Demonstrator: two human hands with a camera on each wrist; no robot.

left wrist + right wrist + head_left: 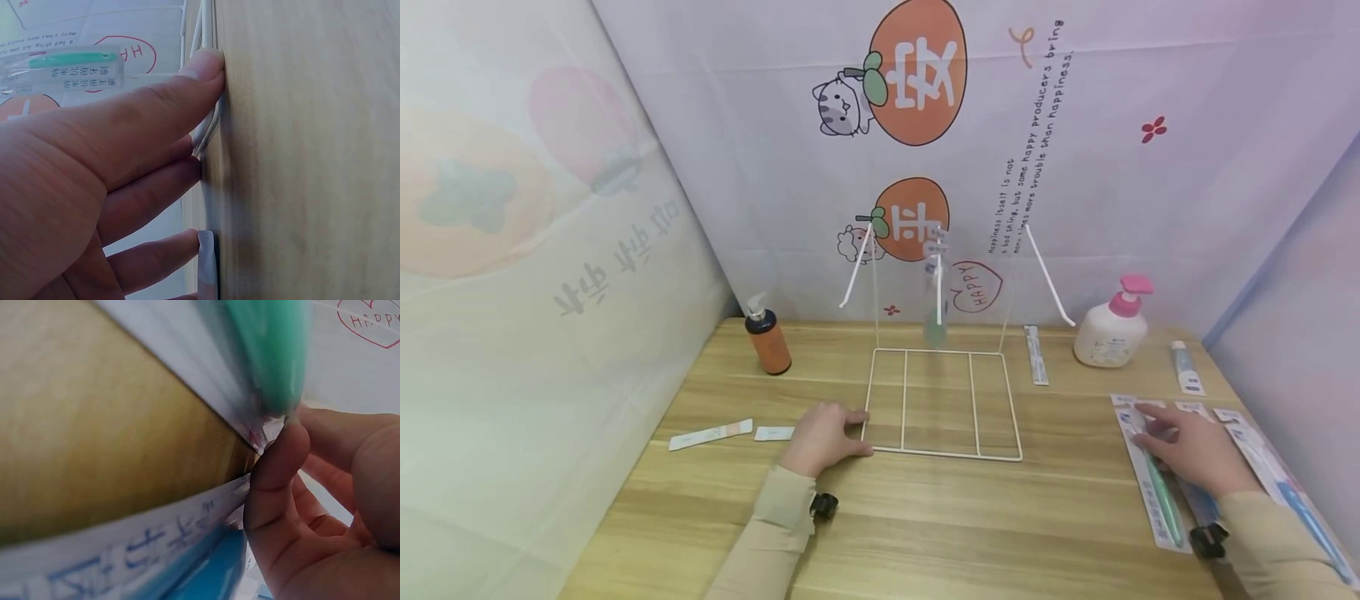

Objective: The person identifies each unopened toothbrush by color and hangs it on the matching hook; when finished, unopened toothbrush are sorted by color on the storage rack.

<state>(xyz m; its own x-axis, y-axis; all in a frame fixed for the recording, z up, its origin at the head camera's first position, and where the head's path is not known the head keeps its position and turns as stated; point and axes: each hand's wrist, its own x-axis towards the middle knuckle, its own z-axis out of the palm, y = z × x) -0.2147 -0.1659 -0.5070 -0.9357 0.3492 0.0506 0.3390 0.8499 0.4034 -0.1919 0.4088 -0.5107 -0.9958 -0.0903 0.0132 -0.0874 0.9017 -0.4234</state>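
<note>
The left hand (825,435) has its thumb and fingers set about the front-left corner of a white wire rack (940,454), its grip drawn in on the thin, smooth rods while the other fingers fan out loosely. The rack's rectangular base lies flat near the middle of the worktop, two crossbars dividing it, with slender uprights at the back and three bent prongs above. A clear plastic pack with a green handle (936,329) hangs from the middle prong.

The right hand (1202,450) pinches the clear blister of a green toothbrush pack (1163,500) near its upper end, thumb and forefinger almost meeting. The pack lies on the worktop's right side, its card stiff and pale, its handle rounded and glossy. A blue toothbrush pack (1296,500) slants beside it; another sits partly under the hand.

The worktop (1000,525) has a light, satiny wood grain. On it stand an amber-labelled dark bottle (771,346) and a plump white bottle (1108,337) with a pink pump, near a small tube (1186,367), a narrow packet (1036,354) and flat paper strips (711,434). Creased pale cloth (737,167) walls the space, printed with orange fruit, cartoon animals and lettering.
</note>
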